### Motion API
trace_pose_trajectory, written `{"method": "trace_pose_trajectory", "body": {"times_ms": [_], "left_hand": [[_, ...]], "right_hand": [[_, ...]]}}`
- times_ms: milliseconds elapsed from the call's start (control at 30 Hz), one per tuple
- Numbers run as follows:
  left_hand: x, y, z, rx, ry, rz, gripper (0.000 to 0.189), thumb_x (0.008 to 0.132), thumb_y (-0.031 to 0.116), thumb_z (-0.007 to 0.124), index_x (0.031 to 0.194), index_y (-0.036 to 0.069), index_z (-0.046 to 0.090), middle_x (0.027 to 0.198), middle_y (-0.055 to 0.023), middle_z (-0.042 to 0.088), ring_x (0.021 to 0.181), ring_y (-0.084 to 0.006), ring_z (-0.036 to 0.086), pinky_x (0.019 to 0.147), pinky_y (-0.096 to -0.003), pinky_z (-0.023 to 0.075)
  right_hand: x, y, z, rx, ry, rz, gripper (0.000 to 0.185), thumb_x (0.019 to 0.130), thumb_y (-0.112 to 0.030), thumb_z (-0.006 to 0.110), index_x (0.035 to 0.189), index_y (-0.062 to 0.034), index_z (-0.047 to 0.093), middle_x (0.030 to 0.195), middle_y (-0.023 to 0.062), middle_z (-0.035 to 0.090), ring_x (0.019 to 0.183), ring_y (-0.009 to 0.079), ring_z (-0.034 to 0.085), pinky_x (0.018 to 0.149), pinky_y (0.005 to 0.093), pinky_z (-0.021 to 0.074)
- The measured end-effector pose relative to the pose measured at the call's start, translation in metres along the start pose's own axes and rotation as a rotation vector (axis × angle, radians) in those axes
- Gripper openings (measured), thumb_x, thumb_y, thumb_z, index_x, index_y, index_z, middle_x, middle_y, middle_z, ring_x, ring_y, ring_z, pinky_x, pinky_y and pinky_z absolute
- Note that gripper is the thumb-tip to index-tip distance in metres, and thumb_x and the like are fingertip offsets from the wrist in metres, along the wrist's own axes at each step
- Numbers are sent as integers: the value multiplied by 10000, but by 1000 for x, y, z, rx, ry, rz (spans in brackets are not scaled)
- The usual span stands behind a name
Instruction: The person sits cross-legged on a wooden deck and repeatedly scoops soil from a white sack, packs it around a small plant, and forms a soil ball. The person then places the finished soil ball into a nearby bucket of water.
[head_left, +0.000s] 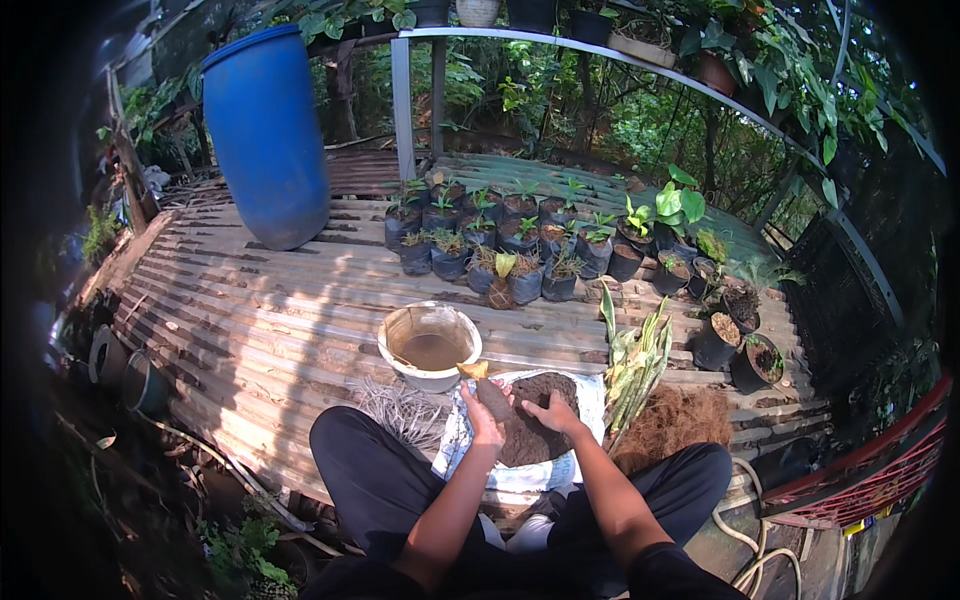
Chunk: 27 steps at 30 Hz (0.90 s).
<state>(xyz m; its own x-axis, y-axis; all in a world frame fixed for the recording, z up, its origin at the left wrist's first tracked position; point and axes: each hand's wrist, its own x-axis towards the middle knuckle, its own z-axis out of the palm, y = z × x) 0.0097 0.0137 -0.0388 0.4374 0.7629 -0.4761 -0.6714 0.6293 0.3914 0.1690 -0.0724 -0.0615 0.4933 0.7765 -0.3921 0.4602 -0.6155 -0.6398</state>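
In my left hand (482, 418) is an elongated lump of dark soil (495, 401) with a yellow leaf cutting (474, 370) sticking out of its top. My right hand (555, 412) touches the heap of dark soil (534, 442), its fingers spread and no object seen in them. The heap lies on a white printed sack (592, 397) between my knees. Beyond my left hand stands a round tub (431, 381) of murky water. Dry grey fibres (397, 412) lie left of the sack. Variegated snake plant leaves (636, 360) and brown coconut fibre (679, 424) are on its right.
Rows of seedlings in black polybags (521, 232) stand beyond the tub on corrugated roofing sheets (300, 322). A tall blue plastic barrel (266, 142) is at the back left. Black plant pots (715, 341) line the right, near a red metal rack (862, 472) and a hose (759, 525).
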Motion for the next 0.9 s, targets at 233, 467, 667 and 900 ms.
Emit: {"method": "trace_pose_trajectory", "body": {"times_ms": [233, 467, 667, 900], "left_hand": [[-2, 11, 4, -22, -40, 43, 662, 932, 691, 350, 991, 72, 577, 962, -88, 623, 930, -284, 638, 799, -401, 512], [-6, 12, 9, -61, -16, 59, 651, 942, 672, 345, 974, 66, 581, 938, -78, 615, 925, -275, 629, 808, -393, 500], [2, 12, 0, -86, -12, 92, 633, 950, 659, 350, 975, 69, 577, 932, -77, 613, 899, -262, 618, 807, -397, 496], [-4, 12, 5, -115, 32, 71, 633, 943, 665, 360, 1005, 71, 568, 943, -77, 611, 906, -265, 610, 830, -406, 481]], "right_hand": [[-11, 22, 35, -423, -65, -100, 1305, 671, -793, 650, 1529, 34, 115, 1599, 263, 45, 1494, 381, 41, 1211, 454, 127], [-6, 26, 50, -499, 34, -222, 1322, 645, -764, 699, 1531, 24, 116, 1598, 262, 64, 1490, 389, 70, 1203, 470, 155], [-10, 12, 44, -314, -25, -299, 1311, 630, -680, 780, 1529, 17, 126, 1585, 271, 114, 1457, 404, 206, 1171, 450, 268], [-21, 20, 51, -394, -103, -166, 1308, 634, -698, 764, 1522, 29, 135, 1557, 303, 170, 1425, 439, 263, 1163, 470, 276]]}}
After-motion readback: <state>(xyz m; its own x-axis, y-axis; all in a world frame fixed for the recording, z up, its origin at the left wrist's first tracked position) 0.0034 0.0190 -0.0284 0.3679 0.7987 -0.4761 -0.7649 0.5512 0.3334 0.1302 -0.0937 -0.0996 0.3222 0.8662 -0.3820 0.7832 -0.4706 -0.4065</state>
